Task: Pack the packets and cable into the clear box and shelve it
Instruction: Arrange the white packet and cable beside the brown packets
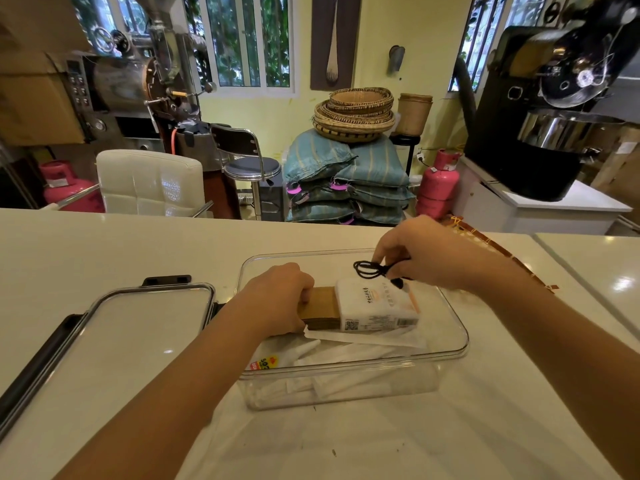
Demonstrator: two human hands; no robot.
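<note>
A clear box [450, 327] stands open on the white counter, in the middle of the head view. Inside lie several white packets [346, 355], with a brown packet [320, 306] and a white printed packet [375, 306] on top. My left hand [280, 299] grips the brown packet at its left end, inside the box. My right hand [426, 254] holds a coiled black cable [369, 270] pinched in its fingers, just above the white printed packet.
The box's clear lid [138, 327] with black latches lies flat to the left of the box. A brown woven strip [498, 251] lies at the counter's far right. Beyond the counter stand a white chair [149, 181], sacks and roasting machines.
</note>
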